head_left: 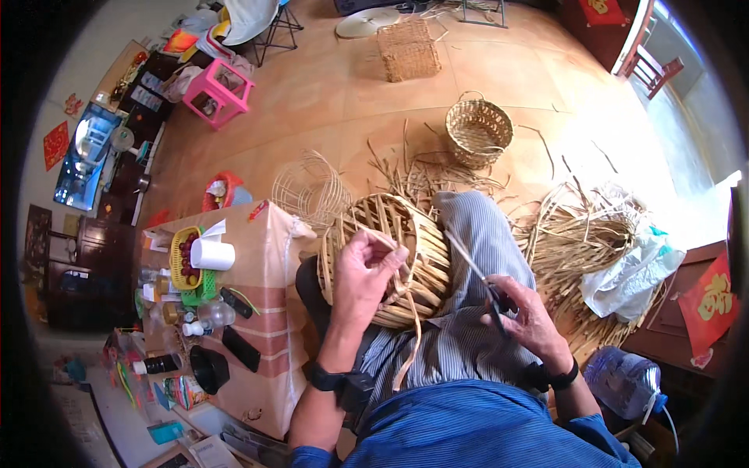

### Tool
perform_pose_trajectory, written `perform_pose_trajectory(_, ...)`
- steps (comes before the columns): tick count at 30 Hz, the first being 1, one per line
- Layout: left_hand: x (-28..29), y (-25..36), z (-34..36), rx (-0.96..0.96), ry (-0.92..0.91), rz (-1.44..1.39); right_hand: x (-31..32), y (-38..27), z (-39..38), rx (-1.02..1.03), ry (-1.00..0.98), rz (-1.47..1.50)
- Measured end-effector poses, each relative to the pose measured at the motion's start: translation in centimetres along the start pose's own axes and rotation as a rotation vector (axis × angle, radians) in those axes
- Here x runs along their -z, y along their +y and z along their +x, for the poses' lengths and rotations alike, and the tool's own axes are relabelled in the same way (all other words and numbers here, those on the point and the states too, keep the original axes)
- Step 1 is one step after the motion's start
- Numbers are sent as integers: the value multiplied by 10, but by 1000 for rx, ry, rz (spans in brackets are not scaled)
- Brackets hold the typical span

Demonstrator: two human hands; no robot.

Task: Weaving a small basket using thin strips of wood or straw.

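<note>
On my lap lies a partly woven basket (431, 269) of tan plant strips, tipped so that its open lattice side faces up. My left hand (365, 274) is closed at the basket's near left side, pinching a flat strip between thumb and fingers. A loose strip end (412, 343) hangs down from the basket over my trousers. My right hand (534, 321) is wrapped round the dark handles of a pair of scissors (466, 255). Their long metal blades point up and left toward the basket, over my striped trouser leg, and look nearly closed.
Beyond my knees stands a finished round basket (479, 132); an open wire-like frame (310, 191) is left of it. Loose strips (581, 234) pile on the right, with a plastic bag (636, 273). A covered table (273, 312) stands left, a pink stool (218, 93) farther off.
</note>
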State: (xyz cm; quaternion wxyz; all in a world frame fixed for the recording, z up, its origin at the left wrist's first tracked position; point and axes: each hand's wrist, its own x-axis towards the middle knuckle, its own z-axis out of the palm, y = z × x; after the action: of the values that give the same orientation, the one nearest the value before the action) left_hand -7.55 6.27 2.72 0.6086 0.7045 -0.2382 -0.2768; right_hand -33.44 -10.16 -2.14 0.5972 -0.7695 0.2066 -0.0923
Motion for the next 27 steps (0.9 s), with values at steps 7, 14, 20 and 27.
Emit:
perform_pose_trajectory(7, -9, 23, -2, -13, 25, 216, 11, -28, 4, 238, -68, -523)
perform_pose_trajectory(14, -19, 36, -9, -163, -6, 389, -4, -58, 22, 247, -116, -696)
perform_pose_trajectory(20, -19, 39, -10, -271, 3, 444, -19, -63, 35, 253, -92, -715)
perform_pose_trajectory(27, -17, 42, -7, -288, -9, 450, -20, -67, 36, 300, -53, -785)
